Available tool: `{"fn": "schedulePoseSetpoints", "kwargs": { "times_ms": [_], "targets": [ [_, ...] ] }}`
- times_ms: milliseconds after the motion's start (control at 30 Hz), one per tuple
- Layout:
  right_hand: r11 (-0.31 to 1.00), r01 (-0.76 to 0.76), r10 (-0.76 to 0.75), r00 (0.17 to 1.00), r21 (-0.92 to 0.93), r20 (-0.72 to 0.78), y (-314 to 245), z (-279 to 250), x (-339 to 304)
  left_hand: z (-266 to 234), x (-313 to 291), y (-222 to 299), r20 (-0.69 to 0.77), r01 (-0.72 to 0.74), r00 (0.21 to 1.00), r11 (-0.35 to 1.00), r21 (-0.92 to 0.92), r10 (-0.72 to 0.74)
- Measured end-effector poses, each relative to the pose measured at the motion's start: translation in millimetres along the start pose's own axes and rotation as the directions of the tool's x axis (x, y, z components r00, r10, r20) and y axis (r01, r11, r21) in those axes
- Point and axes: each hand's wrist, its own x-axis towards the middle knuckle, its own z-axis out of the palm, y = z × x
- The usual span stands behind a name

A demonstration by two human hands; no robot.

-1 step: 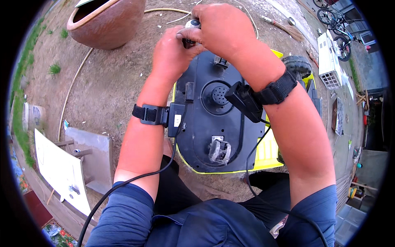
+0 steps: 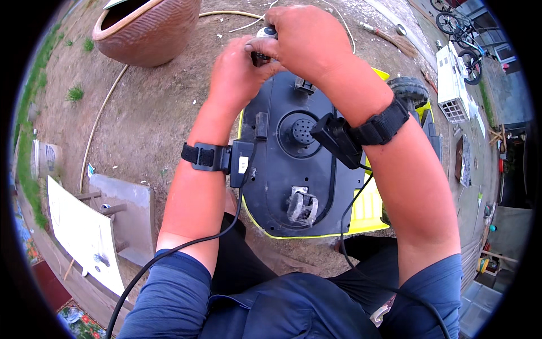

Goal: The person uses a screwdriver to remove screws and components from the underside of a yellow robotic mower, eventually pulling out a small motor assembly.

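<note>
Both my hands meet at the far end of an upturned yellow ride-on toy with a black underside (image 2: 271, 181). My left hand (image 2: 234, 70) is closed around a small rounded part (image 2: 266, 33), white on top and dark below. From above, my right hand (image 2: 307, 37) grips the same part, its thumb pressed against the side. The hands cover most of this part, so I cannot tell its exact kind. Nearer to me, a swivel caster (image 2: 302, 208) is fixed on a metal plate. A round perforated boss (image 2: 303, 131) sits mid-underside, and a black wheel (image 2: 409, 90) shows at right.
A large ribbed clay pot (image 2: 148, 35) stands far left, with a hose (image 2: 101, 121) along the ground. At left lie a white panel (image 2: 82, 231) and a grey board (image 2: 127, 212). A broom (image 2: 392, 39), a white cabinet (image 2: 451, 85) and a bicycle (image 2: 466, 42) are at far right.
</note>
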Motion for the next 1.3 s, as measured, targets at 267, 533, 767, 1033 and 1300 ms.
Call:
{"fn": "schedulePoseSetpoints", "kwargs": {
  "times_ms": [267, 533, 767, 1033, 1300],
  "targets": [
    [0.978, 0.165, -0.167, 0.986, 0.125, 0.008, 16, -3, 0, -14, 1, -15, 0.382, 0.256, 0.915, 0.917, -0.306, -0.128],
    [0.995, -0.061, 0.056, 0.996, 0.074, 0.073, 10, -7, 3, -5, 1, -14, 0.237, 0.201, 0.958, 0.966, -0.162, -0.16],
    [0.957, 0.252, -0.235, 0.964, 0.146, -0.123, 26, 10, 1, -10, 2, -18, 0.289, 0.153, 0.955, 0.951, -0.27, -0.071],
    [0.993, -0.025, 0.018, 0.998, 0.119, 0.061, 4, -7, 1, -12, -2, -14, 0.235, 0.168, 0.964, 0.97, -0.175, -0.125],
    [0.92, 0.235, -0.226, 0.972, 0.315, -0.065, 27, 5, -1, -17, 1, -11, 0.303, 0.18, 0.949, 0.938, -0.295, -0.087]
  ]
}}
